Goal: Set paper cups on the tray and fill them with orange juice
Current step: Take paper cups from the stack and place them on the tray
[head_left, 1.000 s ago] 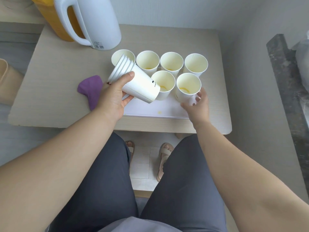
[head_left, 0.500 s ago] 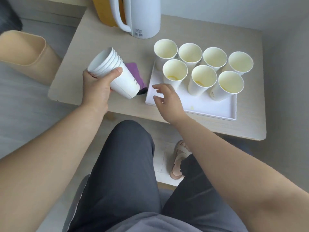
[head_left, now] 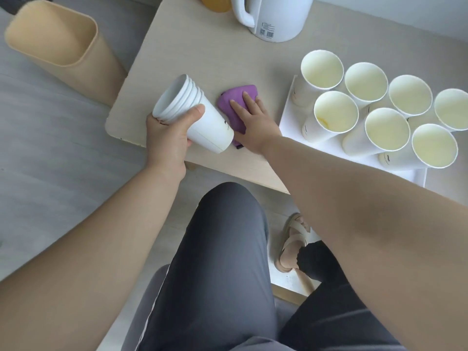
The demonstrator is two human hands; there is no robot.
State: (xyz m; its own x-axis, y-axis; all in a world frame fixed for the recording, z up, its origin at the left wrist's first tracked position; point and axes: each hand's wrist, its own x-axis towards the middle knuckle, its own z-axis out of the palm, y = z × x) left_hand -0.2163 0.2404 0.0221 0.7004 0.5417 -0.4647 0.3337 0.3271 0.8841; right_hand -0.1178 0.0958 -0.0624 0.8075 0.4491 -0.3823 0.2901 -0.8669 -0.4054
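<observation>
1. At the near-left corner of a low wooden table [head_left: 202, 59], a seated person's left hand [head_left: 164, 138] is gripping a stack of nested paper cups [head_left: 192, 115], thumb over the top and fingers curled underneath.
2. The right hand [head_left: 253, 125] is lying flat, fingers straight, on a purple cloth [head_left: 234, 117] just beside the base of the stack.
3. Seven paper cups [head_left: 335, 112] are standing upright, mouths up, bunched on the white tray [head_left: 286, 117] to the right. They are looking all but empty, and one is showing a yellow trace at the bottom.
4. The stack is lying steeply tilted. Its long axis is running from far-left to near-right, with the open mouths pointing up and away to the left and the base pointing down toward the cloth.
5. Risk: with only one hand holding it at that tilt, the stack may be loosening, and its inner cups could slide out over the table edge.
6. Risk: the right forearm is crossing close in front of the tray, so a careless sweep back could topple the light cups.
7. A white jug [head_left: 276, 16] is standing at the far edge, and a beige bin [head_left: 58, 46] is sitting on the floor to the left.
</observation>
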